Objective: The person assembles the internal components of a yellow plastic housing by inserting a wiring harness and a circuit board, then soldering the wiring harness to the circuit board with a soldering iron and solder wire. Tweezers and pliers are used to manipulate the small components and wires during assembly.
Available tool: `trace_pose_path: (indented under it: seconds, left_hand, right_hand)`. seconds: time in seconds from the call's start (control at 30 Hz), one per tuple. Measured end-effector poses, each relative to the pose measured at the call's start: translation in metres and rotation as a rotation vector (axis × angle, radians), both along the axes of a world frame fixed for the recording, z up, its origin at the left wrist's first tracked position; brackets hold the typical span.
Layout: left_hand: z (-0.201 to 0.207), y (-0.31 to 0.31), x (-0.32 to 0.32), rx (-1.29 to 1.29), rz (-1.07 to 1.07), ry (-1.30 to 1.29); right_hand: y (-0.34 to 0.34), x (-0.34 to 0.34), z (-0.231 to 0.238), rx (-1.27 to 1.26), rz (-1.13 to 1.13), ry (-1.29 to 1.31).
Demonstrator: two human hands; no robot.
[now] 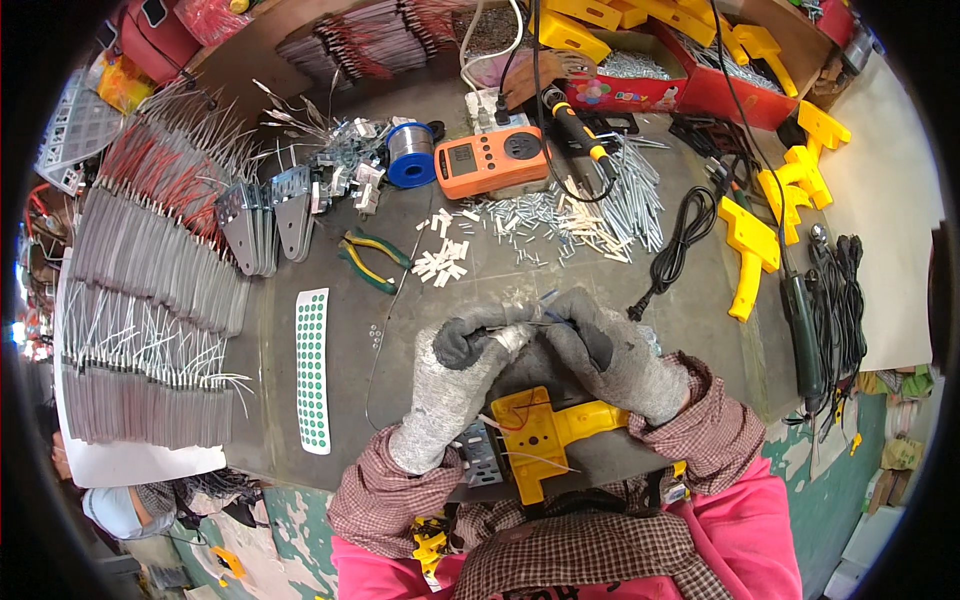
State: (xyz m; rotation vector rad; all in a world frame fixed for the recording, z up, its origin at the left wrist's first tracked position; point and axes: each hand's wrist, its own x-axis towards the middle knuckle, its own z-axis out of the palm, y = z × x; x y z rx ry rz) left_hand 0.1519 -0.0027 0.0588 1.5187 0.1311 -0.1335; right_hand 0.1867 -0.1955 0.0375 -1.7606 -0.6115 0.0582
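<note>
Both hands wear grey gloves and meet over the middle of the table. My left hand (478, 345) is closed, thumb against fingers, on one end of a thin dark strand that looks like a wire (538, 323). My right hand (600, 345) pinches near its other end; a small blue tip shows above those fingers. Most of what they grip is hidden by the gloves. Just below the hands, at the table's near edge, lies a yellow gun-shaped plastic housing (540, 440) with thin red and white wires. A perforated metal plate (482, 455) lies beside it, partly under my left forearm.
Green-handled pliers (375, 260), a solder spool (410, 155), an orange meter (492, 163), white plastic pieces (440, 262) and loose screws (525, 220) lie beyond. Bundled wired strips (150, 260) and a green-dotted sticker sheet (313, 370) are left; yellow housings (748, 250) and black cables (690, 235) right.
</note>
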Motion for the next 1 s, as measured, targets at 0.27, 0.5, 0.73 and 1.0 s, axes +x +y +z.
trace_pose_path:
  seconds: [0.27, 0.5, 0.73, 1.0]
  left_hand:
    - [0.014, 0.0, 0.002, 0.12, -0.066, -0.094]
    - [0.002, 0.006, 0.003, 0.079, -0.059, -0.028]
    - [-0.004, 0.006, 0.005, 0.055, -0.137, 0.009]
    - [0.005, 0.009, 0.01, -0.083, -0.064, -0.025]
  right_hand:
    - [-0.005, 0.005, 0.007, -0.132, 0.035, -0.003]
    - [-0.01, 0.008, 0.023, -0.207, 0.161, 0.139]
    - [-0.016, 0.013, 0.014, -0.25, 0.283, 0.114]
    - [-0.009, 0.007, 0.012, -0.256, 0.235, 0.151]
